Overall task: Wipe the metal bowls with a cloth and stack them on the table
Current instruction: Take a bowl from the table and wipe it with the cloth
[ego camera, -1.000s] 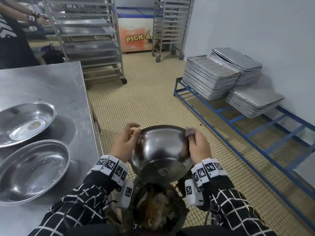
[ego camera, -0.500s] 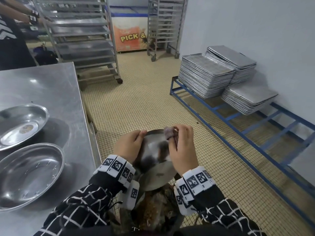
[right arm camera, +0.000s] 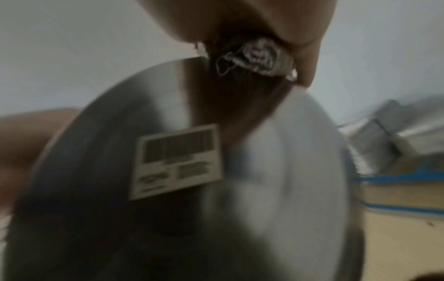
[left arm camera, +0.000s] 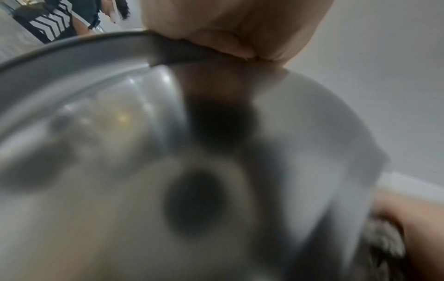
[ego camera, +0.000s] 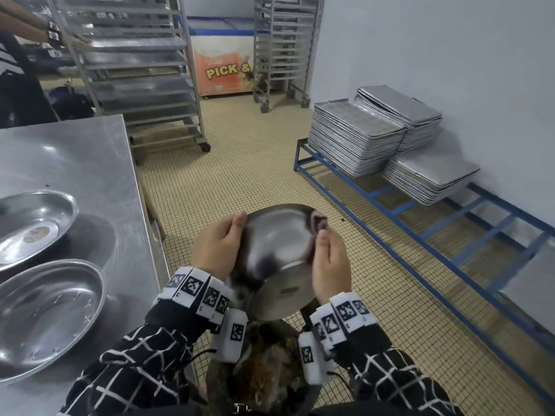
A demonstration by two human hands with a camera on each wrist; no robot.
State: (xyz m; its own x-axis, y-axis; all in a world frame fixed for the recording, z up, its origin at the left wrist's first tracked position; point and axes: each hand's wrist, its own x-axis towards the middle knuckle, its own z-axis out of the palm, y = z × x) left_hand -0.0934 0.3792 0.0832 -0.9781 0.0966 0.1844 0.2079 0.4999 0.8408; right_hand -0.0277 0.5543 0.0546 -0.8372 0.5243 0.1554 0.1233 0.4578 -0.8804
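I hold a round metal bowl (ego camera: 276, 244) in front of me over the floor, its flat bottom turned toward me, with a barcode sticker (right arm camera: 177, 161) on that bottom. My left hand (ego camera: 217, 250) grips the bowl's left rim (left arm camera: 72, 76), thumb on the outside. At the right rim my right hand (ego camera: 329, 265) pinches a small greyish cloth (ego camera: 319, 223) and presses it to the bowl; the cloth (right arm camera: 257, 57) is bunched under the fingers in the right wrist view. Two oval metal bowls (ego camera: 33, 223) (ego camera: 45, 316) lie side by side on the steel table (ego camera: 90, 163) to my left.
A blue floor rack (ego camera: 420, 211) with stacks of baking trays (ego camera: 357, 136) runs along the right wall. Wheeled tray racks (ego camera: 141, 70) and an orange chest freezer (ego camera: 222, 67) stand behind. Another person (ego camera: 18, 79) is at the far left. A dark bin (ego camera: 264, 370) sits below my hands.
My right hand with the cloth swept left over the bowl's outside, then back to the right rim. The bowl rose a little and stayed tilted bottom toward me. The left hand kept its grip.
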